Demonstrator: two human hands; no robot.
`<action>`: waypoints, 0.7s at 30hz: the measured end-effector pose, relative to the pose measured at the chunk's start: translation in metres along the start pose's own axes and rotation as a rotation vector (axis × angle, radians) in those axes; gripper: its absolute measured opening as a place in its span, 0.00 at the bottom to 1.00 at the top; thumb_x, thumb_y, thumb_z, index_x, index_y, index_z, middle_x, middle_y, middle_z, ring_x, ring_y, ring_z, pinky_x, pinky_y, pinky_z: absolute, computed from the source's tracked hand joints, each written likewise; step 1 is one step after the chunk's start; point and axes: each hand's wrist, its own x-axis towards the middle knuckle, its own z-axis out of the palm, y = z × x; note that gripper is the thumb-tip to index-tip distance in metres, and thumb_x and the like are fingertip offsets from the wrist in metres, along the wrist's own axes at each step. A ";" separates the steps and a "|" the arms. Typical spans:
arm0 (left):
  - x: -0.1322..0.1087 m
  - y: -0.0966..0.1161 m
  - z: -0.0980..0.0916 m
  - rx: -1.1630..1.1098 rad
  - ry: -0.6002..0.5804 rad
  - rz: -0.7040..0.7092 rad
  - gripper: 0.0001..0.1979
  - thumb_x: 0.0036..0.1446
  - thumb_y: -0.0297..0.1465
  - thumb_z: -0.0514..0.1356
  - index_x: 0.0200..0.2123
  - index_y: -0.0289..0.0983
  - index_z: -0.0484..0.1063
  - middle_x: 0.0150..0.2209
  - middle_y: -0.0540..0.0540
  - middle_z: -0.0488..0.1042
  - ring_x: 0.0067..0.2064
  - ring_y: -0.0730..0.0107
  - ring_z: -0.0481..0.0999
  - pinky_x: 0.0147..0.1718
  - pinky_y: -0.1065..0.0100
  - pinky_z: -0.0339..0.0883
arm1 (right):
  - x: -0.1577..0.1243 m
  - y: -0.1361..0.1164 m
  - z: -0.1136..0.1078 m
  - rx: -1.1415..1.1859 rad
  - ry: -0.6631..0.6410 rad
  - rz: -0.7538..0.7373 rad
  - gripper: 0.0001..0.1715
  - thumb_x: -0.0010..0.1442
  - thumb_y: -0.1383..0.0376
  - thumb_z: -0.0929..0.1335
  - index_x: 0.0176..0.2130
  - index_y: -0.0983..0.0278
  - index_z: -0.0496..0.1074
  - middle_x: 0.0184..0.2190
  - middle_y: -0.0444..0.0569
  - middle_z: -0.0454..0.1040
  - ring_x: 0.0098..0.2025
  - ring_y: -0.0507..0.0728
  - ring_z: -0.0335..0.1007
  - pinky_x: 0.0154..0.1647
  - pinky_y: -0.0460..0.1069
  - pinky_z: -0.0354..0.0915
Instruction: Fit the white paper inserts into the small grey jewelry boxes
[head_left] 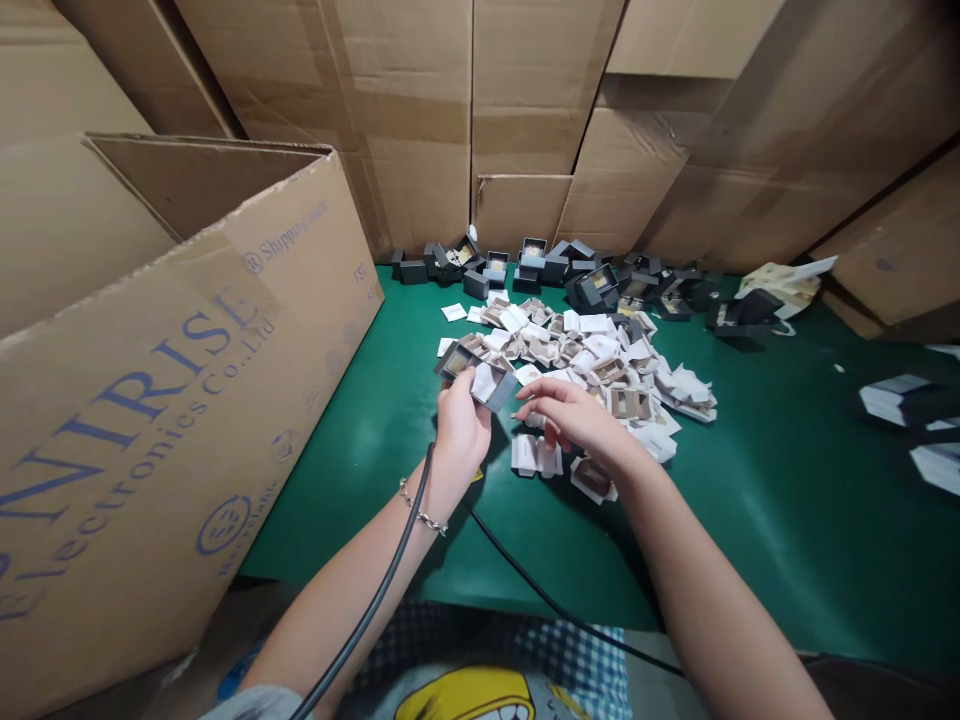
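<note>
Box: lay gripped in left hand; long axis slanted toward right hand, just beside, fingers parted.

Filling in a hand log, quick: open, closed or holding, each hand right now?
Left hand: closed, holding an open dark box.
Right hand: open, loosely curled, holding nothing that shows.

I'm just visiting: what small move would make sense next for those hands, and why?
Probably bring the right hand to the white piece in the open dark box. The left hand holds that box steady with the white piece exposed, while the right hand hovers close beside it, fingers apart and seemingly holding nothing.
</note>
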 end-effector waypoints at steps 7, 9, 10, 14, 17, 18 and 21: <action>-0.003 0.002 0.002 -0.048 -0.007 -0.019 0.03 0.51 0.22 0.57 0.27 0.33 0.68 0.25 0.52 0.72 0.27 0.81 0.72 0.31 0.77 0.66 | -0.008 -0.001 -0.011 -0.608 -0.245 -0.154 0.25 0.45 0.63 0.70 0.45 0.61 0.69 0.43 0.48 0.72 0.39 0.55 0.69 0.36 0.48 0.65; -0.005 0.003 0.004 -0.050 -0.019 -0.032 0.05 0.52 0.21 0.55 0.26 0.33 0.68 0.25 0.51 0.72 0.26 0.80 0.72 0.31 0.77 0.66 | -0.009 0.000 -0.010 -0.721 -0.241 -0.158 0.29 0.43 0.61 0.72 0.47 0.62 0.68 0.43 0.50 0.71 0.41 0.57 0.68 0.38 0.49 0.65; -0.005 0.003 0.004 -0.049 -0.024 -0.039 0.06 0.52 0.21 0.55 0.26 0.32 0.68 0.25 0.51 0.72 0.26 0.80 0.72 0.30 0.77 0.66 | -0.010 0.000 -0.009 -0.770 -0.237 -0.154 0.30 0.43 0.61 0.72 0.47 0.62 0.68 0.44 0.50 0.71 0.41 0.57 0.68 0.38 0.49 0.64; -0.006 0.002 0.005 -0.033 0.002 -0.061 0.06 0.52 0.20 0.55 0.26 0.32 0.67 0.25 0.50 0.72 0.26 0.79 0.72 0.29 0.76 0.66 | -0.013 0.003 -0.001 -0.905 -0.226 -0.170 0.30 0.42 0.62 0.72 0.47 0.64 0.69 0.44 0.53 0.71 0.42 0.60 0.68 0.38 0.50 0.63; -0.004 0.000 0.004 -0.020 0.019 -0.076 0.05 0.51 0.19 0.55 0.27 0.33 0.66 0.25 0.50 0.71 0.27 0.79 0.72 0.30 0.76 0.66 | -0.013 0.004 0.004 -0.916 -0.217 -0.181 0.25 0.43 0.63 0.70 0.44 0.64 0.70 0.41 0.53 0.72 0.40 0.60 0.68 0.36 0.50 0.62; -0.004 0.000 0.004 -0.019 0.016 -0.078 0.06 0.51 0.18 0.55 0.27 0.33 0.66 0.25 0.50 0.71 0.27 0.79 0.72 0.31 0.76 0.66 | -0.013 0.003 0.003 -0.895 -0.217 -0.175 0.23 0.44 0.63 0.70 0.43 0.64 0.71 0.39 0.52 0.72 0.38 0.59 0.68 0.35 0.49 0.62; -0.003 0.000 0.005 -0.021 0.013 -0.094 0.06 0.51 0.18 0.54 0.27 0.33 0.65 0.25 0.50 0.71 0.27 0.78 0.72 0.31 0.76 0.66 | -0.010 0.000 -0.005 -0.727 -0.212 -0.149 0.19 0.46 0.61 0.69 0.40 0.64 0.71 0.34 0.49 0.73 0.33 0.56 0.68 0.31 0.48 0.61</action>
